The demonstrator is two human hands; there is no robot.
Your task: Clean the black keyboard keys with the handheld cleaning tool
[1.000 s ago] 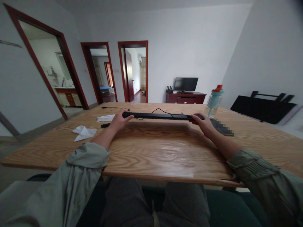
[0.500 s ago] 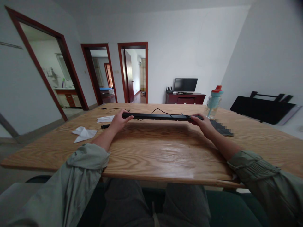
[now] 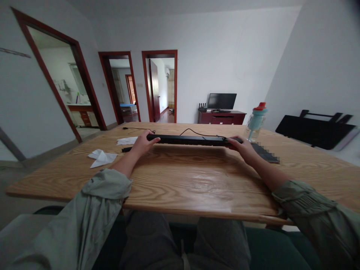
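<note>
A long flat black keyboard (image 3: 191, 140) is held edge-on a little above the wooden table (image 3: 182, 180), across the middle of it. My left hand (image 3: 142, 144) grips its left end and my right hand (image 3: 243, 148) grips its right end. A thin black cable (image 3: 194, 132) runs from the keyboard's far side across the table. The keyboard's shadow lies on the wood just below it.
Two crumpled white tissues (image 3: 101, 157) lie at the left, with a small black object (image 3: 126, 149) beside them. A teal bottle with a red cap (image 3: 255, 122) stands at the right, next to a dark flat item (image 3: 266, 153). Doorways and a television stand lie beyond.
The keyboard has sunk slightly toward the table with both hands still on its ends. The view has shifted a little.
</note>
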